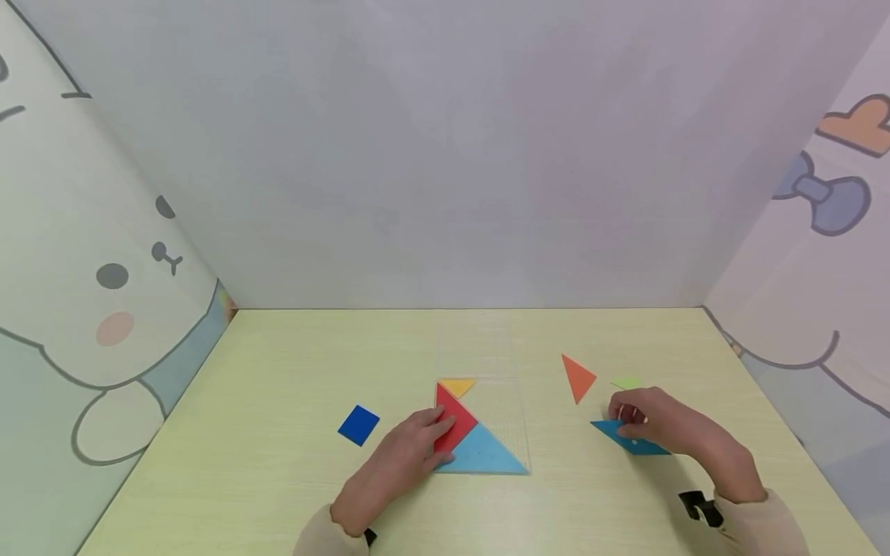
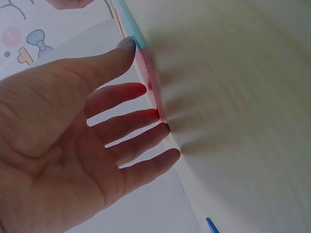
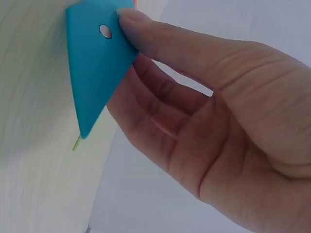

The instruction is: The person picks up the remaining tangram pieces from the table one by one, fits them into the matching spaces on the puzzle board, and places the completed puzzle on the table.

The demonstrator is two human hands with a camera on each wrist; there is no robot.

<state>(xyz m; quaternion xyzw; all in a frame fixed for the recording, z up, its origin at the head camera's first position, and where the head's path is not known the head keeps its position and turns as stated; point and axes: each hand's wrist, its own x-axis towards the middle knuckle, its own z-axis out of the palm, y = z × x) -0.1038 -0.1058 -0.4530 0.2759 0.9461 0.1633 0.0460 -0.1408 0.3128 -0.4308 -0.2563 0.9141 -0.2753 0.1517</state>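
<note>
Teal tile [image 3: 90, 63], one, pinched in right hand [image 1: 664, 422], one red tile [image 1: 462, 419] beneath outspread left [image 1: 405, 454].

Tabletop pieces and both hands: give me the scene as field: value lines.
left: left hand, fingers touching red piece, thumb at light-blue triangle
right: right hand pinches teal piece with hole
tray: clear; holds red piece, light-blue triangle, yellow triangle
left of tray: dark-blue square
right of tray: orange triangle; green piece, partly hidden

head: high, forward-down, table [image 1: 292, 363] | wrists: close, palm-side | head+right share: teal piece [image 3: 92, 68]
</note>
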